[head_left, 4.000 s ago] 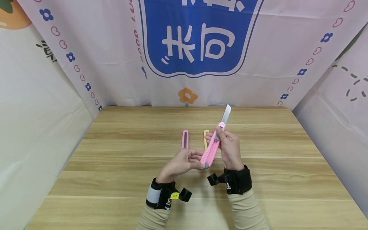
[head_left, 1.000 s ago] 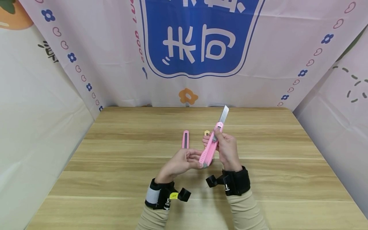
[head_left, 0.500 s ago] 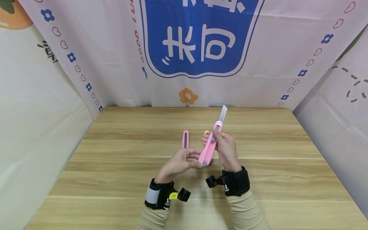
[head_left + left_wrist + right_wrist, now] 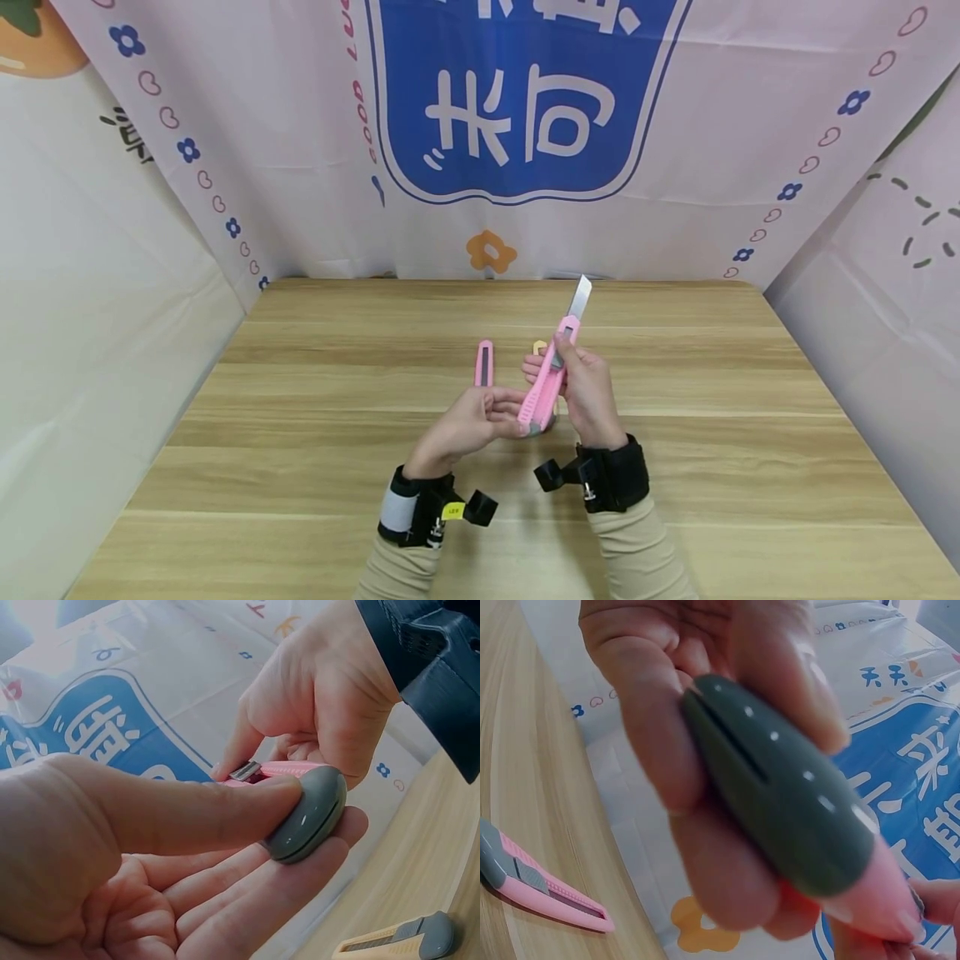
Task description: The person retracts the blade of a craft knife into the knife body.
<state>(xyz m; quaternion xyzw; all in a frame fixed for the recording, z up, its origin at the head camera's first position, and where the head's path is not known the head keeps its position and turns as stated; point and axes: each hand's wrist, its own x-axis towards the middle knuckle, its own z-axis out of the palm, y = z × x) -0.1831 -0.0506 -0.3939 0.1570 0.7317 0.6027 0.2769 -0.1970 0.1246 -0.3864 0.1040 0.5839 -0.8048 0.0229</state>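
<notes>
A large pink utility knife (image 4: pixel 544 398) is held up over the table, its silver blade (image 4: pixel 579 297) extended and pointing away. My left hand (image 4: pixel 467 427) pinches the tail end; in the left wrist view its thumb and fingers grip the grey end cap (image 4: pixel 319 814). Farther up the handle my right hand (image 4: pixel 590 393) grips the body, its thumb by the grey slider (image 4: pixel 557 361). A second pink utility knife (image 4: pixel 485 360) lies on the table beyond the left hand. Mostly hidden behind the right hand is a yellow utility knife (image 4: pixel 539 345), whose grey end shows in the left wrist view.
A wood-grain table (image 4: pixel 300 467) lies beneath both hands. Its far edge meets a printed cloth backdrop (image 4: pixel 300 192) with a blue sign, and pale cloth (image 4: pixel 97 292) hangs at the sides. Black camera straps (image 4: pixel 626 477) surround both wrists.
The held knife and right hand have shifted slightly left over the four seconds, covering more of the yellow knife. Both hands keep their grip, and the blade stays out.
</notes>
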